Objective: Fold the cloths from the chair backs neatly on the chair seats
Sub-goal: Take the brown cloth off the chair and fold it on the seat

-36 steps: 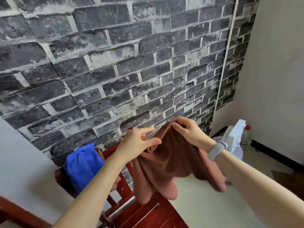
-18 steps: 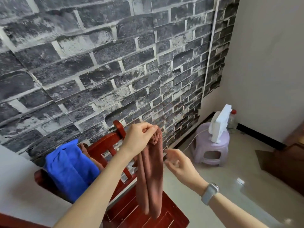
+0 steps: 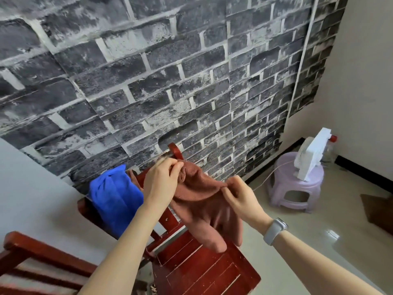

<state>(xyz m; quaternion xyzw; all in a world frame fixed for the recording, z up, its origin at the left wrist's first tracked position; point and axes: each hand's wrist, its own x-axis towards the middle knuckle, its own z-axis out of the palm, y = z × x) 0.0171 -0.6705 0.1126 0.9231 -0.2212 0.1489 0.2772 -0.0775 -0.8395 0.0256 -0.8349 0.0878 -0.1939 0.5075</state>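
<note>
Above the chair seat (image 3: 204, 271), left hand (image 3: 160, 184) and right hand (image 3: 240, 199) each pinch the brown cloth (image 3: 202, 201) by its top edge, probably stretching it for folding; a blue cloth (image 3: 114, 199) hangs on the chair's back

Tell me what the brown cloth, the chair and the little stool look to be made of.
Brown cloth: soft terry or microfibre by its fuzzy, matte nap; it drapes limply between the left hand and right hand. Chair: probably wood under glossy red-brown lacquer, with slatted seat boards and shine. Stool: likely moulded plastic, smooth pale lilac, one-piece with cut-out sides.
</note>
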